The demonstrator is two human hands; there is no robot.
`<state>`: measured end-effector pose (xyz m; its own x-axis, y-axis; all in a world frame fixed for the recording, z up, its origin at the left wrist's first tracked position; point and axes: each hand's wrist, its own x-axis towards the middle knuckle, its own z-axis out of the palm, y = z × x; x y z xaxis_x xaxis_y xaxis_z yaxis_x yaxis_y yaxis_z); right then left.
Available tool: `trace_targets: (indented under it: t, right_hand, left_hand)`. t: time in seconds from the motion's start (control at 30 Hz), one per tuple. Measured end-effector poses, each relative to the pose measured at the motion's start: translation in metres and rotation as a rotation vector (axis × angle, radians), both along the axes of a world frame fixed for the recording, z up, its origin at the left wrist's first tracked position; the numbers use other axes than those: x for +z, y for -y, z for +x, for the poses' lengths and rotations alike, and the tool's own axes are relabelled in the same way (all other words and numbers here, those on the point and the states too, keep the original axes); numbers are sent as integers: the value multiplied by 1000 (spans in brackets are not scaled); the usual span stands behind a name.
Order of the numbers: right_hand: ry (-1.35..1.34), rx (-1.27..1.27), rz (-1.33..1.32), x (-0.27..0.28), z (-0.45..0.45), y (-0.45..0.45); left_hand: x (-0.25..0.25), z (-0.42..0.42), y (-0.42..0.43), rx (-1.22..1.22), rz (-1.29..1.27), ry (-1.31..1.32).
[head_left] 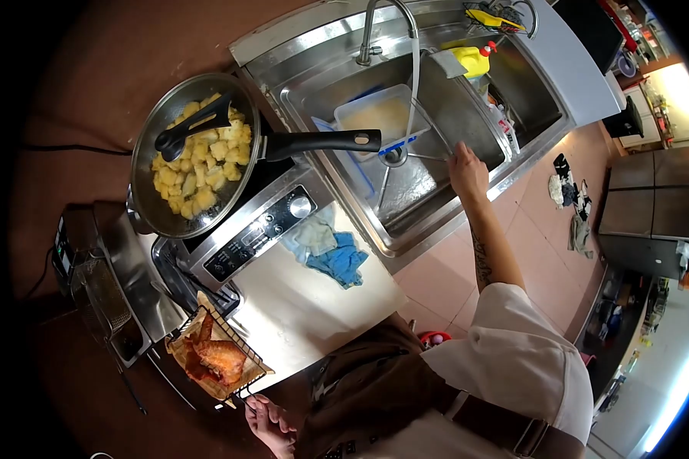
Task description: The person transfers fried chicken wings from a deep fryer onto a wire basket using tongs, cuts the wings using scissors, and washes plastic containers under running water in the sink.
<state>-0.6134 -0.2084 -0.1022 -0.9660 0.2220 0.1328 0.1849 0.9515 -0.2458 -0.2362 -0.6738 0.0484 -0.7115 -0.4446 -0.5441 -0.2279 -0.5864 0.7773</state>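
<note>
My left hand (pixel 272 424) is closed around the handle of a small black wire basket (pixel 254 358). Brown paper lines the basket, and browned fried chicken (pixel 216 359) lies on it. Out over the sink (pixel 406 245), my right hand (pixel 468 170) is closed. Two thin metal arms run from its fingers into the basin and look like tongs (pixel 435 126). A clear plastic tub (pixel 375 111) with cloudy liquid sits in the basin below the faucet hose.
A frying pan (pixel 253 164) of yellow chunks and a black utensil (pixel 195 126) stands on an induction cooker (pixel 256 233); its handle reaches over the sink. Blue cloths (pixel 337 260) lie on the counter. A deep fryer (pixel 107 298) and a yellow bottle (pixel 473 61) are nearby.
</note>
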Motion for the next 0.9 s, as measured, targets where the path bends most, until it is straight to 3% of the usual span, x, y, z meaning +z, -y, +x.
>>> trace_targets:
  t: [0.1,0.6,0.73,0.83,0.9]
  right_hand:
    - [24,52,109,14,-3,-2]
    - [-47,133,162,21,-24,-11]
    - [171,21,49,-1,-28,6]
    - [50,100,-200,-32,-33,35]
    - [338,-111,-977,-23,-53,61]
  left_hand:
    - [0,-1,0,-15,0,-13]
    - [-1,-7,-1,-26,19,-15]
    - [-2,-9,-2,-35,9,-24]
    - [-7,-4,1,25,-17,38]
    - [-5,-4,-2,30,-30,21]
